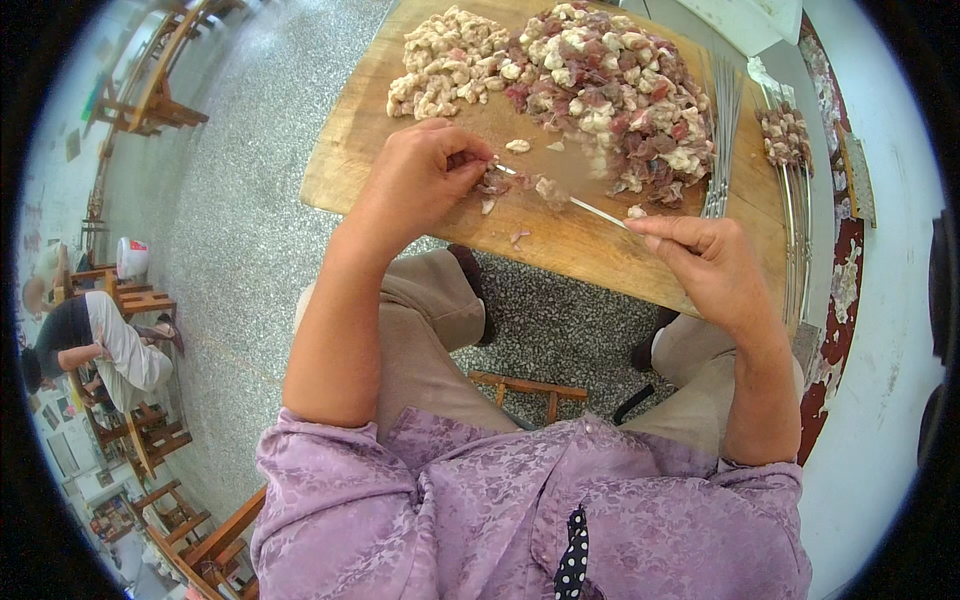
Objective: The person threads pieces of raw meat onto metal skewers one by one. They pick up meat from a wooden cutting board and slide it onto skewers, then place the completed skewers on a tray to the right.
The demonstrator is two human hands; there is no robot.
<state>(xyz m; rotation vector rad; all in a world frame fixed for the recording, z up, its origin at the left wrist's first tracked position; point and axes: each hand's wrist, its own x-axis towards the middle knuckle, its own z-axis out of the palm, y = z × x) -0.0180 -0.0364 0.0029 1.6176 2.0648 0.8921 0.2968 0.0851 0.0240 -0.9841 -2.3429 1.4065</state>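
Observation:
A thin metal skewer (598, 213) slants over the near part of a wooden cutting board (592, 259). My right hand (709, 262) pinches its lower right end. Small meat chunks (551, 192) are threaded partway along it. At the other end, my left hand (427, 184) has its fingertips closed on a small piece of meat, mostly hidden by the fingers. A few loose scraps (517, 236) lie below the skewer. Beyond my hands rise a heap of mixed red and white meat pieces (615, 90) and a smaller pile of pale fatty pieces (450, 64).
Bare metal skewers (724, 135) lie along the board's right side. Several loaded skewers (785, 139) rest at the right edge, near a white tray (742, 19). A wall (892, 300) stands close on the right. Far left, a person (97, 345) sits among wooden stools (142, 300).

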